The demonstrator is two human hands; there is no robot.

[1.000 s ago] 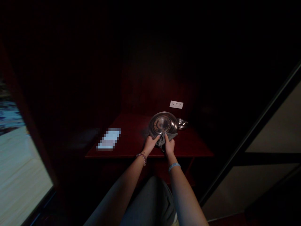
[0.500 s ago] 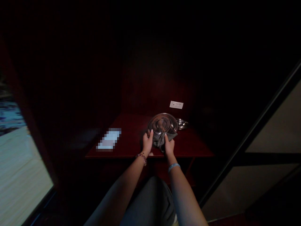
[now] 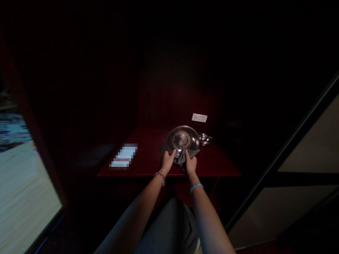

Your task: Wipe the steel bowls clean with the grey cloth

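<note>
A round stainless-steel plate (image 3: 182,138) is held tilted up above the dark red shelf, its shiny round face toward me. My left hand (image 3: 167,161) grips its lower left rim, thumb on the near face. In my right hand (image 3: 191,162) a bunched grey cloth (image 3: 180,158) is pinched against the lower rim, thumb on top. One corner of the cloth sticks out to the right. Most of my fingers are hidden behind the plate and the cloth. Right of and behind the plate, smaller steel dishware (image 3: 206,139) sits on the shelf.
The dark red shelf (image 3: 144,155) has its front edge just below my hands. A pixelated, pale flat object (image 3: 124,156) lies at its left. On the back wall is a white socket panel (image 3: 199,118). A pale wooden surface (image 3: 29,197) shows at far left; dark side panels stand around.
The plate's tilt has changed slightly, and its face catches the light differently. My left hand has shifted a little right along the lower rim. My right hand with the cloth has hardly moved.
</note>
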